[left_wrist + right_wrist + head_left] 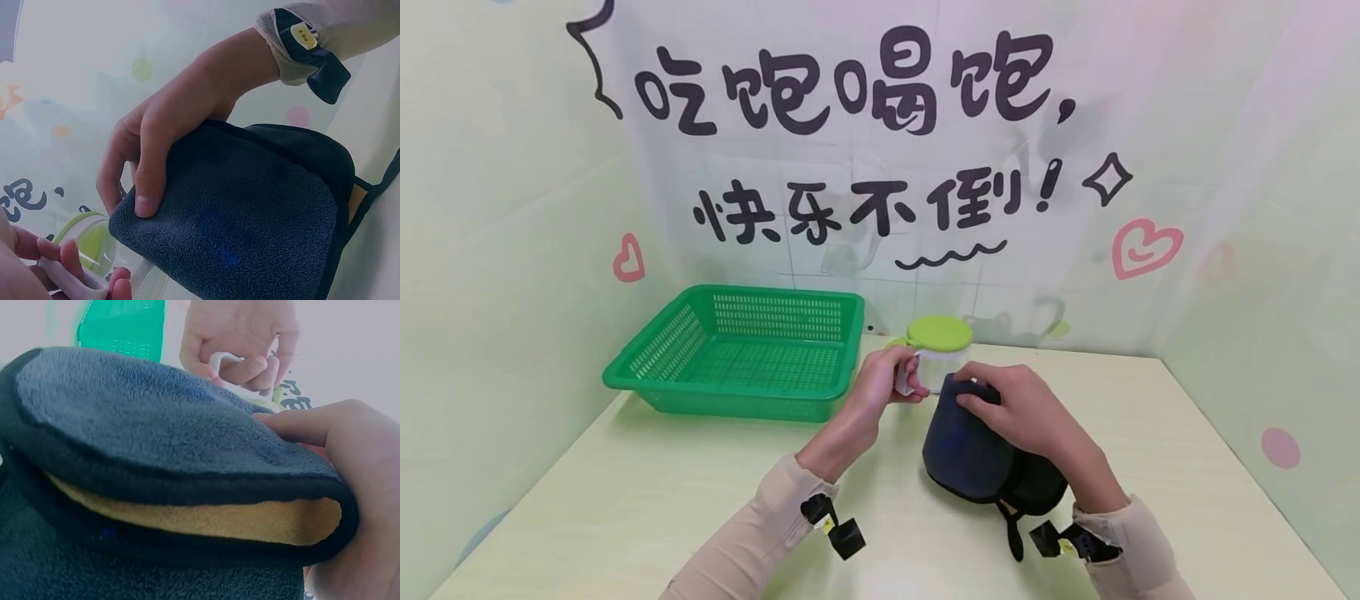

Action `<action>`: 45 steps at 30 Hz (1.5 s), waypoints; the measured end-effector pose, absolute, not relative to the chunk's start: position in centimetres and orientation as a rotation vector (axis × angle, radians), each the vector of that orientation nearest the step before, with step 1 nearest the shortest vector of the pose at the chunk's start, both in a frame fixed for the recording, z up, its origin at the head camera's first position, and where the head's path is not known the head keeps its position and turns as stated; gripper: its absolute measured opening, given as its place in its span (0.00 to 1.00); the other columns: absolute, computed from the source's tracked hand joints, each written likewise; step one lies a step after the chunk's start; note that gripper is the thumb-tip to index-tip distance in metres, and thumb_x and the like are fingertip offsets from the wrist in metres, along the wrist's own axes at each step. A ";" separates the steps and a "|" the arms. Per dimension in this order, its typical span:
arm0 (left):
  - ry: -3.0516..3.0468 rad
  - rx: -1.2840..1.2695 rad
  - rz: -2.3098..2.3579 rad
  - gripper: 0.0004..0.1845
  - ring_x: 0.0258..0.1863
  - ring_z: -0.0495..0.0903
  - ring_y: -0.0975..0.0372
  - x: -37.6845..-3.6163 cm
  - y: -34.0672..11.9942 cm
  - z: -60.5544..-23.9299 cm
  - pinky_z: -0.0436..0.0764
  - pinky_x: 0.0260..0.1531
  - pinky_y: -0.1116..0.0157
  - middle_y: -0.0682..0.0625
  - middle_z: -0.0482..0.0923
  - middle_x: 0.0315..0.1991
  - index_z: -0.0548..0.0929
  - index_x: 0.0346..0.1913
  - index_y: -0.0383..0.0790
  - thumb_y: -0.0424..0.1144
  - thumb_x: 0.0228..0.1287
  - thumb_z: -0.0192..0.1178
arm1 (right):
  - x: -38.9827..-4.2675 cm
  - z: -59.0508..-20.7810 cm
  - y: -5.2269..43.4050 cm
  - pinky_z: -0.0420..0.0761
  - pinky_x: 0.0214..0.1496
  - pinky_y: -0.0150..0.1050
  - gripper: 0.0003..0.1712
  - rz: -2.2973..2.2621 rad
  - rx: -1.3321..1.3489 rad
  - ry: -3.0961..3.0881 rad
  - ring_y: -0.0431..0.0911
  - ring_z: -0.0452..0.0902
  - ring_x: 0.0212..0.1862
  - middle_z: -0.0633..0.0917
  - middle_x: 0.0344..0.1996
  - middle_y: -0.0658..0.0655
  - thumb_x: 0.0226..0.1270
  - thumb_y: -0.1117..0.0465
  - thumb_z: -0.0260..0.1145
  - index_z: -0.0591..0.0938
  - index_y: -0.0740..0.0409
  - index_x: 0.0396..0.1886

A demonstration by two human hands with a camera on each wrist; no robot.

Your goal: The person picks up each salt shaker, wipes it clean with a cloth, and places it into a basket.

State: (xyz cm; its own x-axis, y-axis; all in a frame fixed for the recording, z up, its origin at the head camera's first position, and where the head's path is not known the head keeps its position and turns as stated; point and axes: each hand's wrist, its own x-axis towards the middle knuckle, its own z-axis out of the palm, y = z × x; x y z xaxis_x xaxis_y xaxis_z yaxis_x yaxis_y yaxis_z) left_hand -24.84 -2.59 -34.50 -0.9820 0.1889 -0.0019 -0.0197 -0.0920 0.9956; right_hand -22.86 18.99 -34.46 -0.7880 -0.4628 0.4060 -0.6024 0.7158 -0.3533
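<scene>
A clear container (946, 364) with a lime-green lid (940, 333) and a white handle (72, 278) stands upright near the back of the table. My left hand (880, 385) holds it by the handle, fingers curled round. To its right, my right hand (1026, 417) pinches a folded dark blue plush cloth (966, 450) between thumb and fingers. In the right wrist view the cloth shows black edging and a yellow inner face (250, 522). A dark loop (1013, 533) hangs from its lower edge. The cloth's top is close to the container; I cannot tell whether they touch.
A green plastic basket (741, 407) with slotted walls stands at the back left of the pale table (662, 492). Behind is a white wall sheet (850, 150) with large dark writing; pale sheets also stand at both sides.
</scene>
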 end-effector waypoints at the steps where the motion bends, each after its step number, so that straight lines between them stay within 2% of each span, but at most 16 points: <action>1: 2.016 0.189 2.214 0.14 0.22 0.81 0.63 -24.8 -2.6 -34.5 0.85 0.33 0.68 0.53 0.73 0.21 0.72 0.27 0.41 0.40 0.74 0.46 | -22.9 -34.5 18.9 0.85 0.48 0.46 0.10 0.699 0.844 -2.634 0.39 0.85 0.40 0.90 0.41 0.47 0.70 0.57 0.70 0.86 0.45 0.49; 8: 2.020 0.180 2.218 0.15 0.23 0.83 0.63 -24.8 -2.7 -34.3 0.85 0.34 0.67 0.52 0.72 0.21 0.72 0.27 0.41 0.40 0.74 0.46 | -23.3 -34.5 19.7 0.85 0.49 0.49 0.10 0.663 0.828 -2.654 0.42 0.87 0.42 0.91 0.42 0.46 0.69 0.57 0.71 0.87 0.45 0.49; 12: 2.024 0.177 2.223 0.15 0.23 0.83 0.62 -24.8 -2.8 -34.3 0.85 0.34 0.67 0.52 0.72 0.21 0.72 0.27 0.41 0.40 0.74 0.46 | -23.5 -34.5 20.6 0.85 0.47 0.51 0.10 0.626 0.780 -2.665 0.43 0.86 0.40 0.91 0.41 0.48 0.70 0.58 0.71 0.87 0.45 0.49; 20: 2.021 0.181 2.216 0.15 0.22 0.83 0.62 -24.8 -2.7 -34.1 0.86 0.35 0.65 0.52 0.72 0.21 0.72 0.27 0.41 0.41 0.74 0.46 | -23.6 -34.7 20.4 0.85 0.48 0.50 0.11 0.571 0.762 -2.662 0.44 0.86 0.40 0.91 0.41 0.49 0.69 0.57 0.70 0.86 0.47 0.50; 25: 2.023 0.165 2.225 0.15 0.23 0.83 0.62 -24.9 -2.7 -34.0 0.86 0.35 0.65 0.53 0.72 0.21 0.72 0.27 0.41 0.40 0.74 0.46 | -23.3 -34.6 19.5 0.86 0.48 0.48 0.10 0.582 0.813 -2.650 0.42 0.86 0.41 0.91 0.40 0.48 0.68 0.58 0.71 0.86 0.47 0.49; 37: 1.990 0.216 2.197 0.15 0.25 0.84 0.62 -24.6 -2.6 -34.2 0.87 0.36 0.66 0.52 0.74 0.24 0.72 0.29 0.41 0.41 0.76 0.45 | -22.6 -34.7 18.0 0.83 0.41 0.39 0.10 0.582 0.906 -2.605 0.36 0.84 0.36 0.90 0.37 0.42 0.67 0.58 0.73 0.87 0.43 0.46; 45: 1.898 0.271 2.139 0.15 0.32 0.87 0.58 -24.5 -3.2 -33.8 0.89 0.45 0.61 0.51 0.77 0.28 0.73 0.31 0.42 0.43 0.78 0.47 | -22.6 -34.6 18.4 0.83 0.40 0.39 0.11 0.556 0.877 -2.596 0.36 0.84 0.35 0.90 0.37 0.43 0.66 0.59 0.74 0.87 0.42 0.46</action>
State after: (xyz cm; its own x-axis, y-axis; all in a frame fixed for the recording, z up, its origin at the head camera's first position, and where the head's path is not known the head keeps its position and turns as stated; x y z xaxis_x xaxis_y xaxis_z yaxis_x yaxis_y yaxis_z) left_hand -24.48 -3.18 -33.75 -0.9467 0.3200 -0.0377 -0.0754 -0.1064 0.9915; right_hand -22.64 18.39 -34.63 -0.7499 -0.4977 0.4358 -0.6326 0.7322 -0.2523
